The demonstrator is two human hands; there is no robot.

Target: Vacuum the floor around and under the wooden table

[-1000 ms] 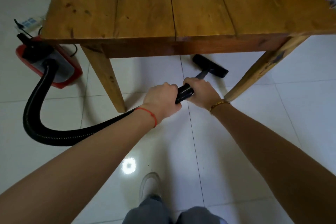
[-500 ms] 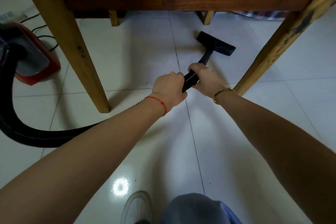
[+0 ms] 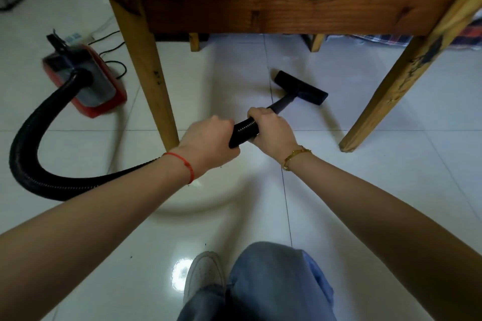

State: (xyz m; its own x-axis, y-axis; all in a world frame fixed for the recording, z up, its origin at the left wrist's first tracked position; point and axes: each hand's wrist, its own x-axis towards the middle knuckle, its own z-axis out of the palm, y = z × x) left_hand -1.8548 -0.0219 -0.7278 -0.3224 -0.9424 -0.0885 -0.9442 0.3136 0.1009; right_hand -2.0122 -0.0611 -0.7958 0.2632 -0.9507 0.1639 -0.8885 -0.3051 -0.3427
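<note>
Both my hands grip the black hose (image 3: 243, 131), right hand (image 3: 272, 131) ahead of left hand (image 3: 208, 144), its wand angling forward-right to the floor nozzle (image 3: 301, 87) under the worktop (image 3: 287, 8).

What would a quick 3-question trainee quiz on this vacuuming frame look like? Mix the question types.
1. True or false: the floor nozzle sits on the tiles under the wooden table.
2. Which hand grips the hose nearer the nozzle? A) left hand B) right hand
3. Fill in: the red vacuum body sits on the ___ side of the table's near left leg.

Key: 1 true; 2 B; 3 left
</note>
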